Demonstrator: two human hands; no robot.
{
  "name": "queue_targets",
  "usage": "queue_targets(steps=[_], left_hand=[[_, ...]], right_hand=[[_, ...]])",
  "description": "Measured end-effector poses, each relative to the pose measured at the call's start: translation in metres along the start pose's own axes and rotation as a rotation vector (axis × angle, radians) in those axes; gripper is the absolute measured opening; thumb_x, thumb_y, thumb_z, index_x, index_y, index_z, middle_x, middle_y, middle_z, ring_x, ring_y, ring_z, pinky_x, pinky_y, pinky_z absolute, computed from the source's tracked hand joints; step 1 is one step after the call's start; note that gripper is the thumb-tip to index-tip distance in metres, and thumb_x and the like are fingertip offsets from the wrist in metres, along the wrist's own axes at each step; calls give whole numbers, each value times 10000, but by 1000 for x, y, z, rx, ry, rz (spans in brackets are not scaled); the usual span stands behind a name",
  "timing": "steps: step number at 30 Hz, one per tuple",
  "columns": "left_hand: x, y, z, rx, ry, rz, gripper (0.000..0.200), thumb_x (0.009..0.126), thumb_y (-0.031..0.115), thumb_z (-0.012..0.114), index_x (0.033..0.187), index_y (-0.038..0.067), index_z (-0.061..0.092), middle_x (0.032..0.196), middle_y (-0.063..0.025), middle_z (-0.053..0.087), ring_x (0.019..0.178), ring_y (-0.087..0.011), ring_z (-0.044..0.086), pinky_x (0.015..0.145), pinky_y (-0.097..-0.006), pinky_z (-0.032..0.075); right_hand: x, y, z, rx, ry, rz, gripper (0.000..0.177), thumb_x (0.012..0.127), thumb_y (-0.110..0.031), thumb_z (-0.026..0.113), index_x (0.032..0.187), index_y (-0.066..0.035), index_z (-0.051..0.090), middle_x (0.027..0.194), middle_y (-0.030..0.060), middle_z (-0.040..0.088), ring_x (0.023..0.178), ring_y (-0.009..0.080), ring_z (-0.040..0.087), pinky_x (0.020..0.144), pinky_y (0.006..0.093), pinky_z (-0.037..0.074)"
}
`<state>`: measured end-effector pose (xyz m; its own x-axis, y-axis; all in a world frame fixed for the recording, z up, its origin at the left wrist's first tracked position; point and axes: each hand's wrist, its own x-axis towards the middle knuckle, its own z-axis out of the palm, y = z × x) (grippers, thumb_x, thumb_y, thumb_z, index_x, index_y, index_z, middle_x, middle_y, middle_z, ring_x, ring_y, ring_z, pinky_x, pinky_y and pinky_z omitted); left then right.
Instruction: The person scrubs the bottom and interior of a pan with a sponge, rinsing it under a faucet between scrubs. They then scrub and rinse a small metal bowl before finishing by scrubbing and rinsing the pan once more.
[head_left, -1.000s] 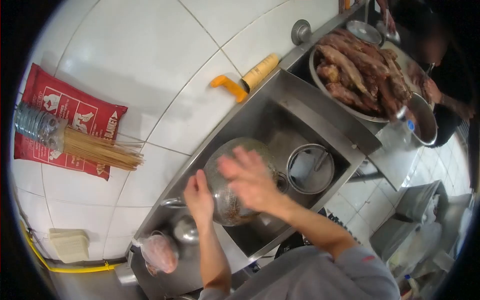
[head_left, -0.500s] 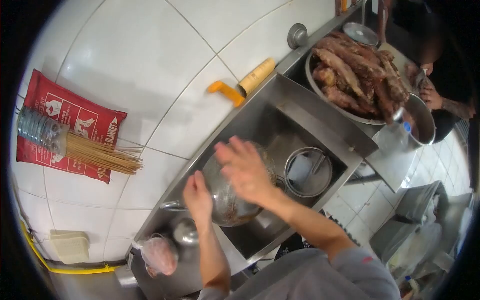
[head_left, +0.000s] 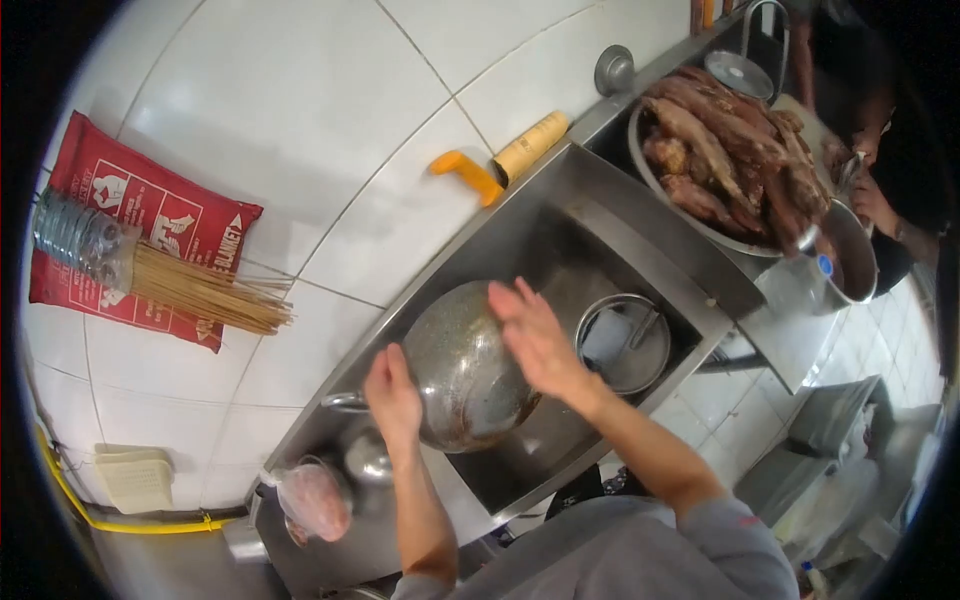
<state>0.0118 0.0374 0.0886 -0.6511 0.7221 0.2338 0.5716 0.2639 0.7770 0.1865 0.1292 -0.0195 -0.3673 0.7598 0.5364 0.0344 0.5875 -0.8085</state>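
Observation:
A large worn metal wok [head_left: 470,370] is in the steel sink, its rounded, stained surface facing me and its loop handle [head_left: 343,402] pointing left. My left hand [head_left: 394,395] is closed at the wok's left edge, beside that handle, with the wok's edge hiding part of the grip. At the upper right edge of the wok, my right hand [head_left: 537,338] is open with its fingers stretched out. A round metal pot [head_left: 625,343] stands in the sink to the right of the wok.
A basin of browned meat pieces [head_left: 725,155] stands at upper right, near another person's hands [head_left: 872,195]. A bagged pink item [head_left: 313,500] and a metal bowl [head_left: 372,462] sit lower left. Skewers [head_left: 210,290] and a red fire-blanket pack [head_left: 150,220] are at the wall.
My right hand has moved from over the wok to its right edge, uncovering more of the surface. My left hand stays at the left edge.

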Motion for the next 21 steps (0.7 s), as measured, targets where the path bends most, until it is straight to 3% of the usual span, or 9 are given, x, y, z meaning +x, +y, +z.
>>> queue_targets(steps=[3, 5, 8, 9, 10, 12, 15, 18, 21], left_hand=[[0, 5, 1, 18, -22, -8, 414, 1024, 278, 527, 733, -13, 484, 637, 25, 396, 641, -86, 352, 556, -296, 302], [-4, 4, 0, 23, -57, -30, 419, 1026, 282, 527, 729, -11, 482, 634, 29, 393, 635, -85, 347, 554, -293, 299], [-2, -2, -9, -27, -66, -22, 420, 1027, 285, 526, 723, -1, 481, 634, 34, 387, 632, -87, 341, 553, -292, 299], [-5, -6, -12, -9, -48, -27, 420, 1027, 285, 527, 719, 2, 482, 636, 35, 389, 635, -88, 344, 555, -294, 300], [-5, -7, -12, 5, -32, -23, 420, 1026, 285, 528, 716, 6, 482, 637, 36, 392, 638, -88, 347, 556, -295, 302], [-2, -8, -10, 16, -40, -7, 418, 1026, 283, 529, 717, 6, 483, 642, 36, 393, 644, -89, 349, 559, -295, 305], [0, -11, -3, -39, -55, -2, 412, 1025, 280, 531, 723, 4, 485, 653, 35, 393, 657, -88, 350, 566, -293, 311], [1, -13, -7, -66, -48, -6, 403, 1024, 276, 533, 733, 0, 492, 660, 30, 396, 663, -89, 352, 574, -290, 321], [-1, -11, -10, -14, -25, -26, 397, 1021, 271, 537, 734, -1, 502, 659, 27, 404, 663, -89, 357, 579, -289, 327]], right_hand=[[43, -38, -4, -55, 17, 29, 399, 1008, -260, 445, 1341, -83, 577, 1490, 78, 466, 1404, 394, 350, 1133, 588, 255], [37, -87, -3, -272, -115, -208, 360, 1005, -187, 442, 1273, -16, 611, 1442, 131, 516, 1364, 371, 430, 1148, 572, 264], [-3, -49, -13, -304, -21, -245, 396, 1011, -221, 409, 1304, -17, 581, 1396, 142, 542, 1295, 400, 476, 1121, 559, 305], [0, -6, -14, -92, 12, -255, 398, 976, -193, 465, 1301, 5, 581, 1392, 176, 538, 1301, 369, 486, 1139, 557, 286], [2, -8, -17, 121, 71, 140, 402, 953, -189, 501, 1283, 25, 585, 1378, 203, 540, 1308, 349, 490, 1150, 556, 276], [27, -12, -1, -186, -41, -152, 416, 951, -217, 523, 1303, -4, 585, 1419, 155, 522, 1366, 351, 426, 1151, 559, 271], [17, -99, 17, -260, -100, -260, 435, 936, -248, 553, 1328, -63, 591, 1493, 91, 463, 1421, 366, 338, 1143, 585, 264], [-21, -70, 11, -320, -131, -175, 443, 942, -268, 555, 1357, -119, 581, 1547, 38, 400, 1453, 382, 266, 1135, 612, 247], [8, -36, 1, -143, 20, 55, 429, 958, -275, 529, 1353, -113, 574, 1518, 54, 436, 1410, 402, 334, 1130, 607, 244]])
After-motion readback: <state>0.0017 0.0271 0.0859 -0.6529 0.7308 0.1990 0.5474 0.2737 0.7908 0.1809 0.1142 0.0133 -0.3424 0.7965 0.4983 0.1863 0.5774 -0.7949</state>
